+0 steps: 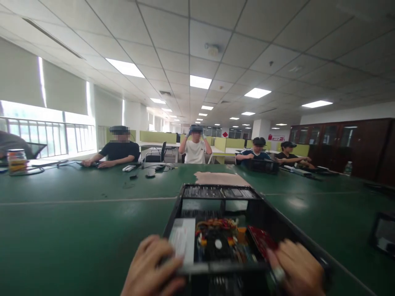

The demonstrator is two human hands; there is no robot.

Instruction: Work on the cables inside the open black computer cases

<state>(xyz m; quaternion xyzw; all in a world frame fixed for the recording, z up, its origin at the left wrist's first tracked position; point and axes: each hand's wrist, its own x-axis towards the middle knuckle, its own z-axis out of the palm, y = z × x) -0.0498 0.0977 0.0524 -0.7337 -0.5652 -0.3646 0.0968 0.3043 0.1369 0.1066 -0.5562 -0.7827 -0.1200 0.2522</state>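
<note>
In front of me an open black computer case (277,220) lies on the green table. Inside it are a silver power supply (185,236) at the left, a round dark fan (216,244) and a tangle of coloured cables (219,223). My left hand (156,263) is closed over the near left edge of the case, beside the power supply. At the near right corner, my right hand (298,267) pinches a red expansion card (261,238), which stands tilted inside the case. The card's lower edge is hidden, so I cannot tell whether it sits in a slot.
Across the green table (77,230) several people sit, one with hands raised to the head. A brown sheet (220,179) lies beyond the case. Mice and cables (159,167) lie far left of centre, near a jar (17,161). A dark object (384,232) stands at right.
</note>
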